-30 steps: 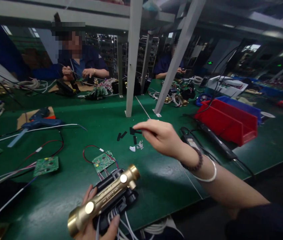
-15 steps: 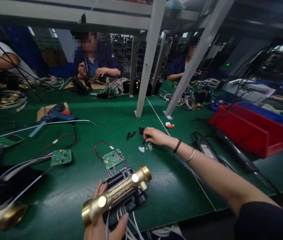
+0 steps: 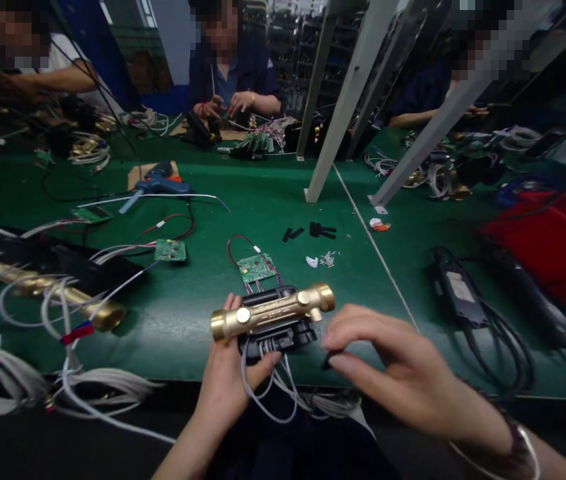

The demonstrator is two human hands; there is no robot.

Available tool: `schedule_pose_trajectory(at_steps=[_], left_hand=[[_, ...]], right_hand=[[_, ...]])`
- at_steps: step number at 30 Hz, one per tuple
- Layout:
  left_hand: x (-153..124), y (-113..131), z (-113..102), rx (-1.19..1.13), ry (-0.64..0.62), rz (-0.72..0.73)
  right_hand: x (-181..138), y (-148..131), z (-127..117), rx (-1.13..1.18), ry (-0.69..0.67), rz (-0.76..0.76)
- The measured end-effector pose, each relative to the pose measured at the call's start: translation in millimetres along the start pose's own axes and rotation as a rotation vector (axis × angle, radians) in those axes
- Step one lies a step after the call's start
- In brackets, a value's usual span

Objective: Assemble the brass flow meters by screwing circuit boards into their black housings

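My left hand grips a brass pipe fitting with a black housing under it, held over the near edge of the green table. White wires hang from the housing. My right hand is just right of it, fingers pinched on a small black piece. A small green circuit board with red and black wires lies just beyond the fitting. More small black pieces and tiny screws lie farther back.
Another brass fitting with white wire bundles lies at left. A second circuit board, a blue glue gun, a black power adapter and red bins are around. Grey frame posts rise mid-table. Other people work across the table.
My right hand came back from the black pieces on the table to beside the fitting, now pinching one. The left hand turned the fitting level. The view dropped nearer.
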State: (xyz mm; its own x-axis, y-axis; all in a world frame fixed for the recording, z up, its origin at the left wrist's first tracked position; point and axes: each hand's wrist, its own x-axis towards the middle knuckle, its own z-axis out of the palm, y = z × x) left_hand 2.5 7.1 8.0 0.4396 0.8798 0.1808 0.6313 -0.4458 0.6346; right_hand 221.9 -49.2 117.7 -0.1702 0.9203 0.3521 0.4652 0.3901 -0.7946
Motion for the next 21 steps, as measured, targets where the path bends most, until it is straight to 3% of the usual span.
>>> schedule_pose_trajectory(at_steps=[4,7,11,15,18,21], left_hand=[[-8,5,1,0.07,0.09,-0.008],[-14,8,4,0.155,0.165,0.034],[-23,14,12,0.3,0.342,0.042],[-27,23,16,0.264,0.519,0.012],[-26,28,15,0.21,0.564,0.103],[-26,31,12,0.212,0.531,0.176]], right_hand=[[-20,12,67,-0.08,0.23,0.005],[-24,28,90,-0.254,0.266,-0.059],[-24,30,86,-0.516,0.171,-0.057],[-23,25,80,-0.662,0.087,-0.053],[-20,22,79,-0.675,0.07,-0.058],[-17,22,80,-0.606,0.082,-0.043]])
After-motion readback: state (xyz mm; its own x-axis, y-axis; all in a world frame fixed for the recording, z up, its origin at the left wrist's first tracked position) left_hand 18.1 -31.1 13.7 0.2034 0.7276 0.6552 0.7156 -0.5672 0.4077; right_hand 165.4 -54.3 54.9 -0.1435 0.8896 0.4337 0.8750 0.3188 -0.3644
